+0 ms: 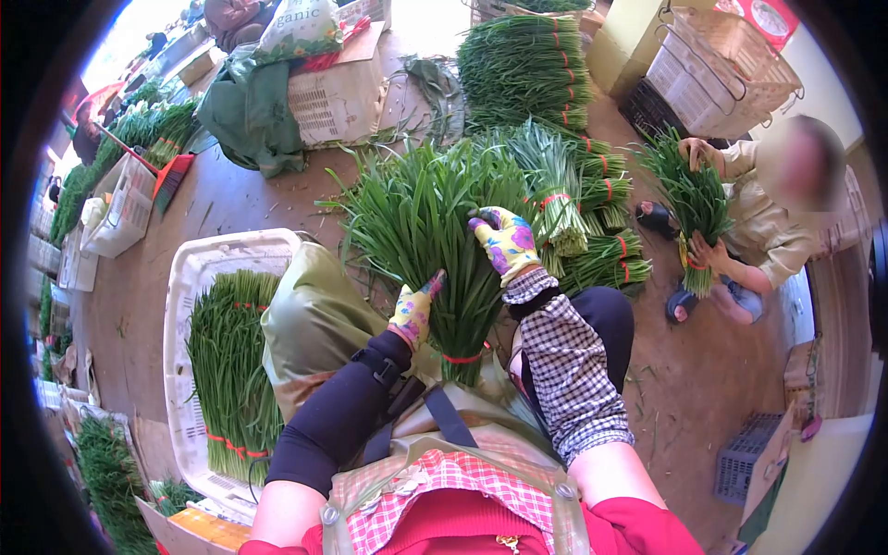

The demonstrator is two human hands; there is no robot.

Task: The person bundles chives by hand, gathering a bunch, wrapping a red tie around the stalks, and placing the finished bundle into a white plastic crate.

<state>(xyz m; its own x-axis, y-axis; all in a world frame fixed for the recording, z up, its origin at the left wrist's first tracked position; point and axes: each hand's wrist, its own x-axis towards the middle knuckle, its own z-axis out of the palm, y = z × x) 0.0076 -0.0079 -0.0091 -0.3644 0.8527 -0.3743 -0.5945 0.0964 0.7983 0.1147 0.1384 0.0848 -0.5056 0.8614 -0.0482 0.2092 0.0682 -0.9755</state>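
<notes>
A large bunch of long green leaves point(453, 268) stands upright between my knees, with a red band round its lower end. My left hand point(418, 310), in a yellow flowered glove, is closed round the bunch's left side, thumb up. At the upper right of the bunch, my right hand point(504, 242), in a matching glove, has its fingers curled at the leaves; whether any leaf is pinched is too small to tell. Beyond my right knee lie banded bundles point(606, 259) and a paler-stemmed bundle point(562, 213).
A white crate point(176, 342) of banded greens stands by my left knee. Ahead is a tall stack of bundles point(523, 69) beside an upturned crate point(335, 102). At the right, a seated person point(772, 222) holds another bunch. A dark blue basket point(745, 458) sits lower right.
</notes>
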